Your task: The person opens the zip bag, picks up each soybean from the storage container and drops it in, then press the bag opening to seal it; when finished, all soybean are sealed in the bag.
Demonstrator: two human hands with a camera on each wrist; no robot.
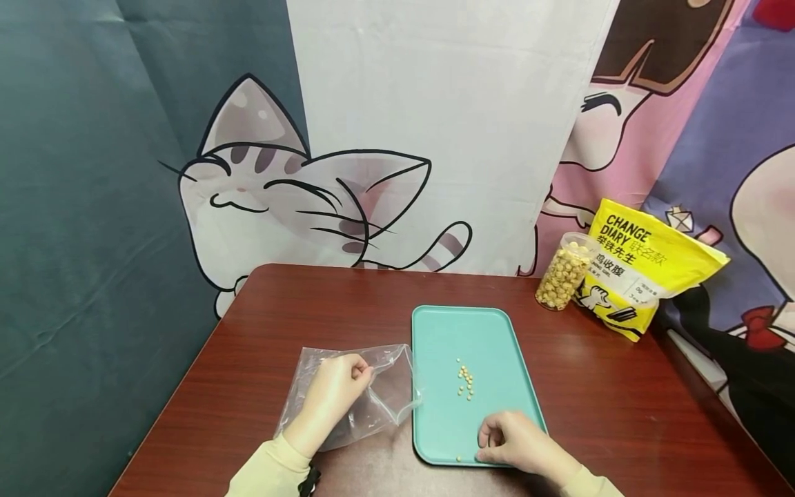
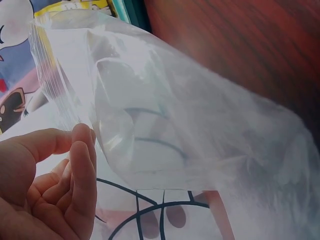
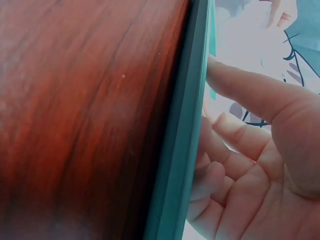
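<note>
Pinched between the thumb and forefinger of my left hand (image 1: 338,383) is the edge of a clear plastic bag (image 1: 393,386). In the left wrist view the bag (image 2: 150,95) stands partly open and looks hollow, with a ribbed strip along its mouth. My right hand (image 1: 518,440) is low over the near right corner of a turquoise tray (image 1: 435,421), fingers loosely bent and thumb apart from them. Its thumb reaches the tray's side (image 3: 187,120) in the right wrist view; the fingertips are partly hidden. Several small yellowish balls (image 1: 466,376) lie mid-tray, and a single ball (image 1: 458,458) sits near the front rim.
At the back right stands a clear jar (image 1: 562,276) filled with similar yellowish balls. Beside it leans a yellow printed pouch (image 1: 652,259). The brown table (image 1: 329,304) ends at a cartoon-printed cloth (image 1: 397,83) behind.
</note>
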